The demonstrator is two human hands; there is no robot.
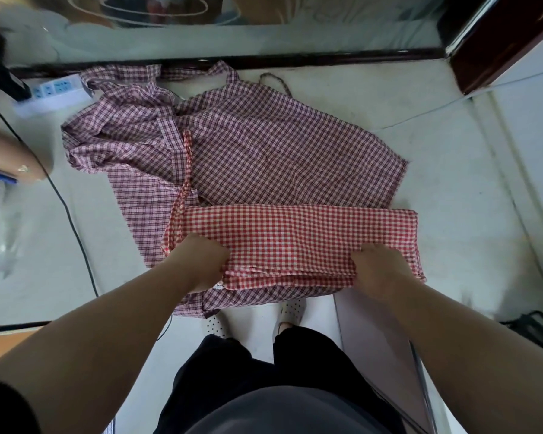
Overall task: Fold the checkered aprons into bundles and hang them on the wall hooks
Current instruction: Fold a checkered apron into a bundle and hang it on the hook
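Observation:
A red-and-white checkered apron [295, 233] lies folded into a long band near the front edge of a pale surface [452, 198]. My left hand [201, 264] grips its near left edge with curled fingers. My right hand [380, 270] grips the near right edge the same way. One red strap [187, 158] trails away from the band's left end. Beneath and behind it lie dark plaid aprons: one spread flat [279, 145], another crumpled [119, 133] at the left. No wall hooks are in view.
A white power strip [55, 89] sits at the back left, and a black cable [72, 223] runs down the left side. Another person's arm [10, 151] shows at the left edge. A dark wooden post [499, 42] stands at the back right. My feet [292, 311] show below the surface edge.

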